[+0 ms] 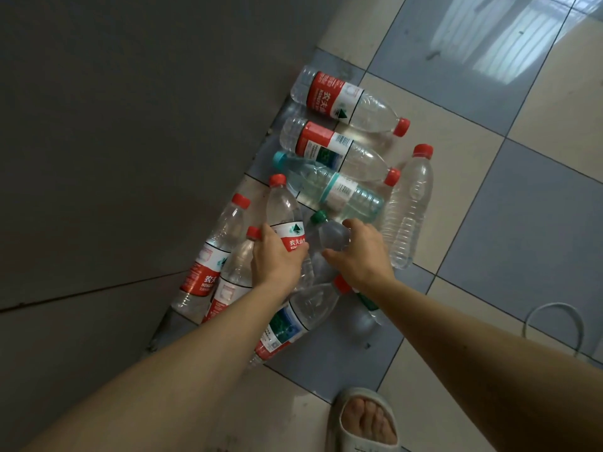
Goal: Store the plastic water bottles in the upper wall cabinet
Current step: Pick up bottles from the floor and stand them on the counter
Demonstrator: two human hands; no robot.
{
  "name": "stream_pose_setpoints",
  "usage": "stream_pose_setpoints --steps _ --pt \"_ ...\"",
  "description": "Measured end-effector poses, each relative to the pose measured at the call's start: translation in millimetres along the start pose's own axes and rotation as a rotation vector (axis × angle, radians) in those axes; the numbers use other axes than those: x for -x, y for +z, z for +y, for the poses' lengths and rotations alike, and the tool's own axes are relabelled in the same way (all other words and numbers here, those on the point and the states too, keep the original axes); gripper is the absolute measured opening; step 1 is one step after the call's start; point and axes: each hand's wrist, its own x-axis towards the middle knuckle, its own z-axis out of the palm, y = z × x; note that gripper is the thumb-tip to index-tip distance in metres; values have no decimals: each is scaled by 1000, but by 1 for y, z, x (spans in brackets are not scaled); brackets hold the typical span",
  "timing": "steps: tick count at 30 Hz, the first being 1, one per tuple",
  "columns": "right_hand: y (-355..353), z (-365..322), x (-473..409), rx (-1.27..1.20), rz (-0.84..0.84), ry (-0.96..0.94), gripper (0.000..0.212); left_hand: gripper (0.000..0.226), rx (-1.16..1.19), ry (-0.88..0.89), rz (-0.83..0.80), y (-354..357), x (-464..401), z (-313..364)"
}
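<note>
Several clear plastic water bottles lie on the tiled floor along a grey cabinet front. My left hand (pixel 277 256) grips a red-capped bottle with a red label (pixel 284 210) around its middle. My right hand (pixel 360 252) curls around a small green-capped bottle (pixel 328 231) beside it. Further off lie two red-labelled bottles (pixel 349 99) (pixel 339 151), a teal-capped bottle (pixel 329 187) and an unlabelled red-capped bottle (pixel 409 207). Near my arms rest more red-labelled bottles (pixel 212 256) (pixel 293 321). The upper wall cabinet is out of view.
The grey cabinet front (pixel 130 141) fills the left side. Grey and beige floor tiles (pixel 505 207) spread to the right. A white cord loop (pixel 554 324) lies at the right edge. My foot in a grey slipper (pixel 365 422) stands at the bottom.
</note>
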Motion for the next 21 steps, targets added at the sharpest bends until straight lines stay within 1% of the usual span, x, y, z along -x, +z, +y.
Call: stream_pose_setpoints --steps 3,6,9,13,17,21 --pt "-11 1 8 -55 28 1 69 63 72 36 -41 -10 6 5" --pt "-33 1 22 -157 80 -11 75 76 111 163 -52 -23 17 13" --pt "-61 -1 38 -247 113 -13 74 73 113 240 -50 -37 28 24" --pt "-88 -9 59 -351 185 -87 64 68 101 303 -11 -48 36 35" --pt "-93 -14 68 -329 271 -165 55 64 74 329 27 -43 35 35" --pt "-82 -21 62 -341 269 -223 53 64 98 329 76 -30 27 28"
